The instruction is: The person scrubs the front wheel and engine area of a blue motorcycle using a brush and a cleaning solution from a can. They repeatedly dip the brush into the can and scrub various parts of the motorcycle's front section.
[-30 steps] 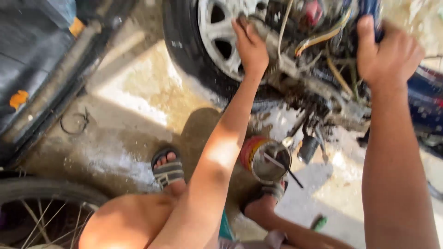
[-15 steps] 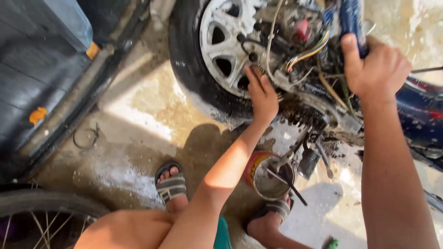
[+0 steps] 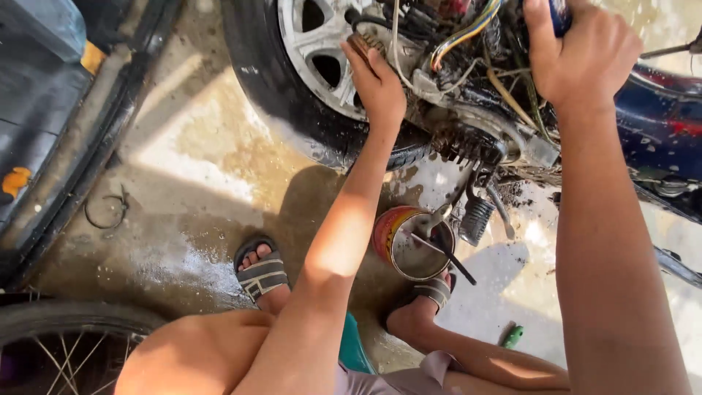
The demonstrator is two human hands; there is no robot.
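Left hand (image 3: 376,84) is pressed against the grimy engine side of a motorbike (image 3: 468,124), just beside the rear wheel (image 3: 314,51); fingers curled round a small dark part at the hub side, though what exactly sits under the fingertips cannot be told. Right hand (image 3: 581,55) is clamped on a blue frame tube (image 3: 559,14) higher up, thumb wrapped over it; judged to be a bracing grip, steadying the machine while the other hand works. Hands well apart, one on each side of the wiring bundle (image 3: 468,33), which hangs loose and exposed over the engine. Person squats close in, both feet in sandals (image 3: 261,274) on the wet concrete floor (image 3: 197,146), knees spread so the arms can reach between them. Open tin (image 3: 411,245) stands on the floor directly below the engine, between the feet, with a thin dark-handled tool (image 3: 446,256) resting inside; placement likely keeps it within easy reach and under any drips. Kickstand or footpeg (image 3: 477,218) hangs just beside the tin. Small green object (image 3: 512,336) lies on the floor near the right foot. Loop of wire (image 3: 106,212) lies apart at left, near a dark vehicle edge (image 3: 66,146). Spoked wheel (image 3: 58,344) at lower left.
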